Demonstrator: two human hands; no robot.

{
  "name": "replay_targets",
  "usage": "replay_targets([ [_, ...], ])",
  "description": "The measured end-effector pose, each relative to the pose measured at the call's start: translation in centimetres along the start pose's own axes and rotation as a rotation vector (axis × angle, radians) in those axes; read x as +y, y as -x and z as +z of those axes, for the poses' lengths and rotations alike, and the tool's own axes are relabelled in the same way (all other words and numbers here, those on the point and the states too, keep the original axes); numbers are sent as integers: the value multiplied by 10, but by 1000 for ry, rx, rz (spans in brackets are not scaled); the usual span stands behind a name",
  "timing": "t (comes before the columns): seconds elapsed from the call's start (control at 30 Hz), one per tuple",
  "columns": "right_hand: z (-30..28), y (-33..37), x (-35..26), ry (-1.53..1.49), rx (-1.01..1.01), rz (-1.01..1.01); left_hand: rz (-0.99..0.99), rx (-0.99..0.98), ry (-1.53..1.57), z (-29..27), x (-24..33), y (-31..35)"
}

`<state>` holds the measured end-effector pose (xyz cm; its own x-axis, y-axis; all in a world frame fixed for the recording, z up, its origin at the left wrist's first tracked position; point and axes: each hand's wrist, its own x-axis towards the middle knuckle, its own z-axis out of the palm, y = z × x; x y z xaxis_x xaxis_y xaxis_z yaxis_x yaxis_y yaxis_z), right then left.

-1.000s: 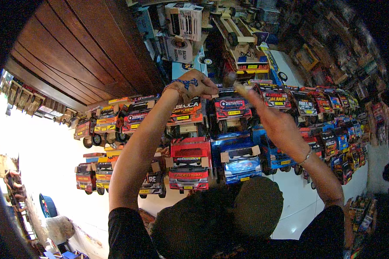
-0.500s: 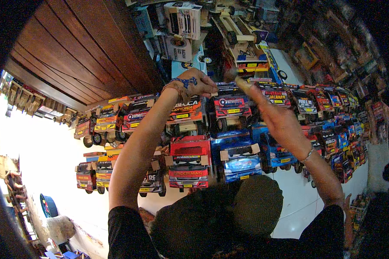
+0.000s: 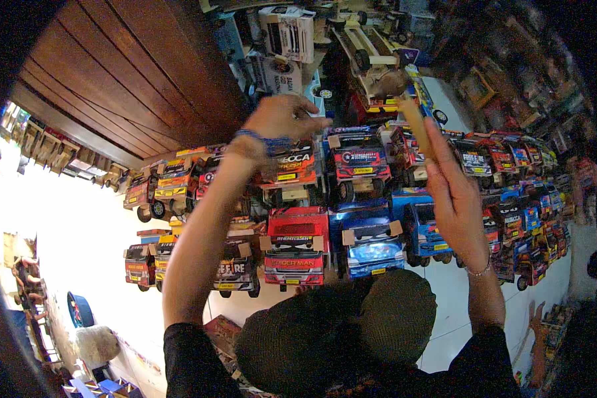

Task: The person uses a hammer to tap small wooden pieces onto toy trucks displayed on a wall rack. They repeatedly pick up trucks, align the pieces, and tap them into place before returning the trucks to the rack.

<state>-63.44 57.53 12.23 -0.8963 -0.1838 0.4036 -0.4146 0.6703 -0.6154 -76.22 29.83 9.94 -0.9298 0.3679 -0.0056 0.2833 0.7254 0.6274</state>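
While hands (image 3: 455,209) hover, tool (image 3: 415,126) gripped, lettered trucks (image 3: 297,249), yellow labels (image 3: 363,170)

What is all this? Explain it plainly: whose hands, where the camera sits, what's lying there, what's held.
There is no machine here: these are a person's own bare hands. The view comes from the left of two wide fisheye cameras worn on the head, looking down, so straight edges bend near the rim. Rows of colourful toy trucks stand on a pale tiled floor. The right hand grips the pale handle of a hammer-like tool, its dark head blurred. The left hand is by the upper row of trucks; whether it holds anything is hard to tell.
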Motion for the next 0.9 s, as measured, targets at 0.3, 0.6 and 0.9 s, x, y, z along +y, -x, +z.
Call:
replay_targets([
  [0.3, 5, 53, -40, -360, 9, 481, -486, -510, 451, -72, 19, 290],
  [0.6, -4, 87, -18, -223, -101, 245, -1142, -580, 379, 216, 119, 593],
  [0.9, -6, 97, -15, -345, -132, 389, -1346, -52, -160, 309, 44, 608],
])
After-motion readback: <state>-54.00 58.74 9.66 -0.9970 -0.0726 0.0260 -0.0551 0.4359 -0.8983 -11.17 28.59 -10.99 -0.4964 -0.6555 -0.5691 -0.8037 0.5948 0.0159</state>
